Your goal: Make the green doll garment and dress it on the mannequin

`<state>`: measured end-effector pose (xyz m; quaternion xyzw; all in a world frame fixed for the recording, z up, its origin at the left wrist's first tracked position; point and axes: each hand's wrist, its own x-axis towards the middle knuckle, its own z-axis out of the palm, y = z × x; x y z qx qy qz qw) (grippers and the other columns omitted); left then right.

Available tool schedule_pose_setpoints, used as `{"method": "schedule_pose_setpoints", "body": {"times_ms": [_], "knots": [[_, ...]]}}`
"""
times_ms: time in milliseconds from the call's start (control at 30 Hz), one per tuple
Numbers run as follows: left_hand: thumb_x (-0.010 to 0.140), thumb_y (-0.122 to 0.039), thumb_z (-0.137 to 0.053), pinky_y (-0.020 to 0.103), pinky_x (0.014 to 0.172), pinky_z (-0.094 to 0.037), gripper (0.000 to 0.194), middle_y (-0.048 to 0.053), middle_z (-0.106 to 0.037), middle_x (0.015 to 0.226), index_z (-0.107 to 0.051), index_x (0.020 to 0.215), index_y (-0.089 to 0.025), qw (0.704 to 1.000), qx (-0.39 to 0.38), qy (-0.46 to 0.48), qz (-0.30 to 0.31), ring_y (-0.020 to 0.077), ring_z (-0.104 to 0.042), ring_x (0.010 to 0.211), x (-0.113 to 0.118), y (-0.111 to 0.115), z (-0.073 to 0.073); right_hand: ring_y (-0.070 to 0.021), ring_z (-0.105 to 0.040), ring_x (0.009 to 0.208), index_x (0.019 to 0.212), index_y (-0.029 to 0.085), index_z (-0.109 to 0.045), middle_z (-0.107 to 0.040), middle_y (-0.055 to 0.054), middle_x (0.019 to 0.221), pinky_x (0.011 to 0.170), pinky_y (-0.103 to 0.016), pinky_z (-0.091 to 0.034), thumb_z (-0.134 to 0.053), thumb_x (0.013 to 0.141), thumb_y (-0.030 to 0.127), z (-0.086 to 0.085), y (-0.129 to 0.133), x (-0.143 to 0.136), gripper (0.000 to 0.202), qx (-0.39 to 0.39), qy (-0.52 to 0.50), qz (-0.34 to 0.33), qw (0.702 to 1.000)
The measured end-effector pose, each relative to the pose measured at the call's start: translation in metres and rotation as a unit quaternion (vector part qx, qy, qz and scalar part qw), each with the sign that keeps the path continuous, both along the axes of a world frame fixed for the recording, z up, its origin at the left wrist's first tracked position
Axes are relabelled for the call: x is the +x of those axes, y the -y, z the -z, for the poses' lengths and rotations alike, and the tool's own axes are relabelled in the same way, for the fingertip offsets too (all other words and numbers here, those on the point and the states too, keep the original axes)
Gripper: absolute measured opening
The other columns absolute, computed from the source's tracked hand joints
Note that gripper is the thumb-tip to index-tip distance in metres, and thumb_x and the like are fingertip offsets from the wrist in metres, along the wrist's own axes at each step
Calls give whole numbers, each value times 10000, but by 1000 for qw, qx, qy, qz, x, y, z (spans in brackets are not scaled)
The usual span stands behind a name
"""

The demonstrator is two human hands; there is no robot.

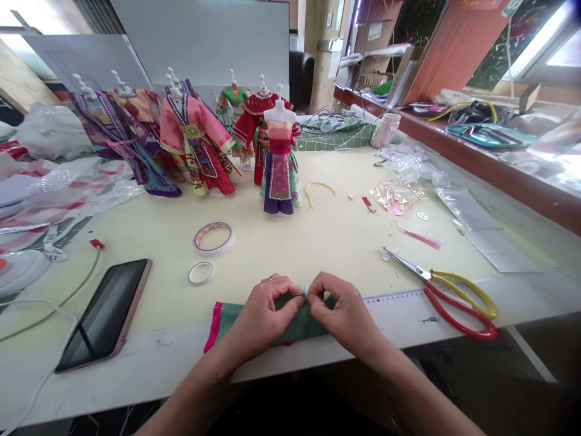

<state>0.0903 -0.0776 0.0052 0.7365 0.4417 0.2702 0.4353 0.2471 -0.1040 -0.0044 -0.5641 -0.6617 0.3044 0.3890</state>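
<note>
A strip of green fabric [230,320] with a bright pink edge lies along the front of the table, partly hidden under my hands. My left hand [271,306] pinches the fabric between thumb and forefinger. Right beside it, my right hand [333,304] is closed in a pinch on the same cloth, with the fingertips of both hands almost meeting. A small pale bit shows between them, too small to name. To the right lie scissors [425,275] with one yellow and one red handle, next to a ruler [394,297].
Several dressed doll mannequins [279,160] stand at the back. Two tape rolls, a larger one [196,239] and a smaller one [189,275], lie left of centre. A phone [106,315] and cable are at left. A pink tassel [422,238] and plastic bags [408,160] lie at right.
</note>
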Motion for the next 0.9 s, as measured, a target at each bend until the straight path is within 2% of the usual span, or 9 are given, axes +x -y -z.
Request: {"method": "schedule_pose_setpoints", "body": {"times_ms": [200, 367, 467, 567, 667, 800, 900], "knots": [[794, -231, -529, 258, 699, -397, 123, 9, -569, 759, -617, 745, -160, 998, -61, 26, -1, 138, -519, 742, -1, 0, -1, -71, -407, 513, 627, 177, -505, -473, 48, 578, 480, -197, -322, -488, 742, 150, -4, -1, 4, 119, -117, -106, -22, 987], [797, -240, -524, 252, 688, -395, 134, 8, -572, 753, -616, 745, -158, 997, -77, 29, 5, 136, -518, 736, 0, 0, -1, -66, -384, 496, 635, 178, -513, -470, 48, 580, 489, -201, -333, -494, 779, 198, -3, -1, 7, 146, -140, -133, -38, 980], [797, -246, -527, 253, 684, -395, 135, 8, -578, 756, -617, 745, -160, 997, -70, 20, 0, 137, -521, 733, 0, -1, -2, -92, -446, 558, 655, 184, -525, -514, 31, 614, 518, -215, -351, -493, 788, 194, -1, 0, 7, 137, -98, -89, -25, 991], [799, -251, -529, 259, 691, -395, 137, 6, -583, 746, -616, 738, -164, 999, -46, 10, -3, 140, -525, 732, 0, -1, -2, -127, -507, 666, 683, 187, -540, -565, 6, 681, 626, -254, -387, -505, 766, 147, 0, 2, 7, 99, 16, -9, -9, 1000], [794, -238, -530, 269, 699, -393, 131, 1, -577, 713, -610, 717, -168, 1000, -17, 1, -3, 140, -522, 715, 1, 0, -1, -138, -518, 691, 692, 185, -536, -581, -6, 706, 691, -288, -387, -504, 744, 104, -1, 4, 6, 101, 103, 52, -22, 993], [788, -214, -530, 288, 721, -387, 121, 1, -576, 696, -603, 701, -173, 1000, 21, -15, -3, 148, -521, 725, 3, 0, 0, -145, -507, 674, 663, 180, -514, -575, -19, 688, 675, -301, -379, -489, 735, 88, -1, 4, 5, 119, 152, 99, -21, 983], [783, -190, -531, 293, 737, -383, 112, 1, -577, 694, -596, 693, -175, 999, 35, -20, 3, 150, -521, 740, 3, 0, 1, -136, -487, 646, 627, 179, -497, -553, -7, 653, 655, -292, -376, -480, 703, 70, 1, 2, 3, 134, 139, 94, -10, 986]]}}
